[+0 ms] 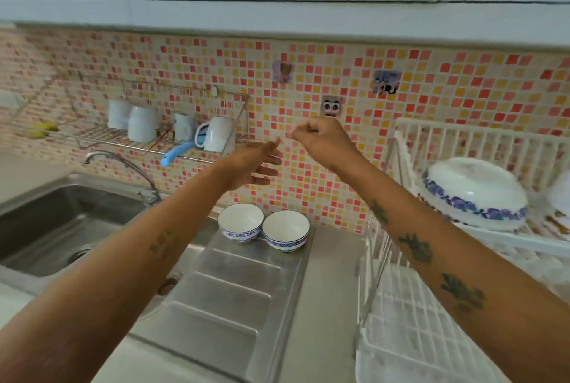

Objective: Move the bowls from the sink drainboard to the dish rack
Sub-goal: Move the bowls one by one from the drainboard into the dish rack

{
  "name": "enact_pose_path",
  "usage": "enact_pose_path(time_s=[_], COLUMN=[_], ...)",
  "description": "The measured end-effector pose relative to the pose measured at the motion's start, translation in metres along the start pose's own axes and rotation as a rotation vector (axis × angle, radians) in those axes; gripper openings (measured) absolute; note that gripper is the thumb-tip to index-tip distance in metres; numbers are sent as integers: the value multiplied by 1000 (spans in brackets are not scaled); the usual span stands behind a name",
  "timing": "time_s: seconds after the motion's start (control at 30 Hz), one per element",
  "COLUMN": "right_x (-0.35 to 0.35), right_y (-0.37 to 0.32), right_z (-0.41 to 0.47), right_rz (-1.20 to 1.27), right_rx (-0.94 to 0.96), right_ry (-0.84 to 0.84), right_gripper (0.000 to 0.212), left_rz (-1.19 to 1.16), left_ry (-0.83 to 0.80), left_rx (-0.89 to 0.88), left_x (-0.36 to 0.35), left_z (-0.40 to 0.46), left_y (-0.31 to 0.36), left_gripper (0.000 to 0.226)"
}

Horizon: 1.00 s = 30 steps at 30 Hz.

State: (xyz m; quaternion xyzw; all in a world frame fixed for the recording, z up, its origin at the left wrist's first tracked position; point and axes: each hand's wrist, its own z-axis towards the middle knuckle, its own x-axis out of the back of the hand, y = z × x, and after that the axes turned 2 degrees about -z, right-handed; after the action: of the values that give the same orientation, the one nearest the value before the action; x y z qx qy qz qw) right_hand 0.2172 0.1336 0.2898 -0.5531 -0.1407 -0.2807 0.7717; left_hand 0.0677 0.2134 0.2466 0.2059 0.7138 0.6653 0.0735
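Drainboard w/ two bowls; left hand spread, right hand fisted, grip empty, blurry.

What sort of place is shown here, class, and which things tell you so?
Most likely a home kitchen: a stainless steel sink with ribbed drainboard, a white plastic dish rack holding a blue-flowered white dish, and white mugs on a wall-mounted wire shelf.

Steel drainboard — two bowls upright at far end, touching.
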Motion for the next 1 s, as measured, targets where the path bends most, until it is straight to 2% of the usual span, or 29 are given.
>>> enact_pose_path(time_s=[0.17, 0.3, 0.4, 0.47, 0.57, 0.7, 0.83, 0.93, 1.0], right_x=[-71, -104, -119, -128, -146, -167, -183, -187, -189], right_y=[13, 51, 85, 112, 163, 225, 276, 287, 286], right_z=[28, 53, 64, 70, 77, 77, 77, 74, 73], right_rz=[17, 42, 31, 59, 104, 98, 60, 82, 103], right_rx=[-134, -314, -477, -595, -768, -900, -983, -1048, -1066], right_ry=[-111, -108, -104, -101, -103, -35, 28, 53, 42], right_gripper=[20, 30, 22, 44, 57, 67, 78, 79, 76], left_rz=[-62, -142, -185, -216, -253, -271, -247, -290, -323], left_ry=[4, -26, -49, -80, -115, -118, -165, -193, -179], left_rx=[118, 239, 347, 419, 535, 670, 724, 758, 757], left_x=[51, 73, 78, 76, 64, 39, 25, 15, 8], left_z=[22, 48, 69, 82, 100, 121, 146, 160, 167], left_y=[-41, -83, -120, -146, -181, -220, -253, -264, -268], left_gripper=[38, 41, 45, 46, 46, 47, 48, 48, 56])
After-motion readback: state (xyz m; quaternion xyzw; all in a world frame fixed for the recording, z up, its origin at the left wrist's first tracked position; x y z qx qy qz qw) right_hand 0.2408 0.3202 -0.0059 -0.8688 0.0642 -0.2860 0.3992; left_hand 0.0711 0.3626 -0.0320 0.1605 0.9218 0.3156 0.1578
